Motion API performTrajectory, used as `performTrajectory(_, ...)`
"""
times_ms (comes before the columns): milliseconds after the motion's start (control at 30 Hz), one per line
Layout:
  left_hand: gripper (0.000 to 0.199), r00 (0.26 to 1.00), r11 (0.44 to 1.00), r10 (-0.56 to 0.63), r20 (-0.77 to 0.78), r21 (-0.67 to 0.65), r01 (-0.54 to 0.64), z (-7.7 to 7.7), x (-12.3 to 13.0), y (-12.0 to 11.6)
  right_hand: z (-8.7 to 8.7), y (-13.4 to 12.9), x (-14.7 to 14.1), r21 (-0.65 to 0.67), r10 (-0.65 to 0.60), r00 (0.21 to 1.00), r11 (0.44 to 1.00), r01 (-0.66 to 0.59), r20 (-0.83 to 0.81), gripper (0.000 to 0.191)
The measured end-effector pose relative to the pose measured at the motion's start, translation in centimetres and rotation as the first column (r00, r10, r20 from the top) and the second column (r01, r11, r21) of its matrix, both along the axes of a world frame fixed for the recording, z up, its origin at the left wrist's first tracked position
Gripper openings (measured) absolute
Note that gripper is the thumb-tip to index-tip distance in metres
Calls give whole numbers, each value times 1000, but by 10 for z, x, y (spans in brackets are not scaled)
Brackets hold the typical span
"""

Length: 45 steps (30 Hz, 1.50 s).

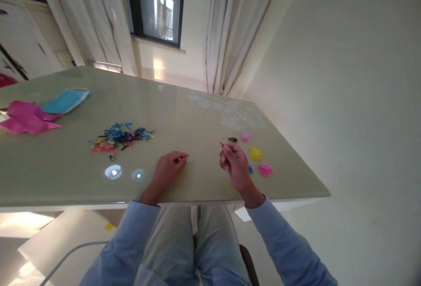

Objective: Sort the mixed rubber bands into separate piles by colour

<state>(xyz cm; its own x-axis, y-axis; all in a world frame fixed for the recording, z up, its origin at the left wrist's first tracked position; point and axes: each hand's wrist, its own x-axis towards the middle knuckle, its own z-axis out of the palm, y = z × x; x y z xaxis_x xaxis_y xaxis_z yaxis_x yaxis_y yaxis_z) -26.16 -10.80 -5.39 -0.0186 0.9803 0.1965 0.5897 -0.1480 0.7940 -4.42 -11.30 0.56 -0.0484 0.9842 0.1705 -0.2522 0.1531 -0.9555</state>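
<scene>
Hands and sorted bands at a table [184, 115], seen from above. The R hand [234, 163] is raised slightly over the R part of the tabletop, thumb and forefinger pinching a red band [222, 144] w/ its tip jutting out past the fingers; a fingertip grip prob. suits so small and thin a piece. The L hand [169, 168] lies low by the near edge, fingers bent and close together; can't tell whether thumb and forefinger pinch anything. Its forearm crosses the edge, prob. for support. Beyond it, to the L, is a mixed pile [121, 139] of blue, black, red and yellow bits, loosely spread, which would make single pieces easier to pick out. Near the R hand sit small one-colour heaps: black [232, 139], small pink [245, 137], yellow [255, 154], larger pink [265, 170], and blue [250, 169], partly hidden by the hand. They stand apart, presumably so colours don't mix. Far L: a blue mask [67, 100] and pink cloth (or paper) [29, 117], well apart from the hands, perhaps to leave working room.
</scene>
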Motion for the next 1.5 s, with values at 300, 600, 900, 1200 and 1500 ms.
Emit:
performTrajectory(300,42,999,999,46,-8,-15,-47,-1,-4,-2,2,-26,45,-55,-168,979,985,162,-117,28)
performTrajectory(600,42,991,990,132,-34,-52,-134,5,-4,-4,-7,-17,86,44,-275,950,962,271,150,24)
performTrajectory(900,42,978,973,210,-3,-96,-209,10,-4,-4,5,51,119,191,-188,50,978,-85,981,23)
performTrajectory(1200,41,975,975,214,61,-77,-209,7,-3,-3,7,43,86,265,-248,132,954,-139,960,26)
performTrajectory(1500,38,938,951,305,163,4,-310,9,-1,-11,-33,7,8,148,-109,117,900,-411,987,26)
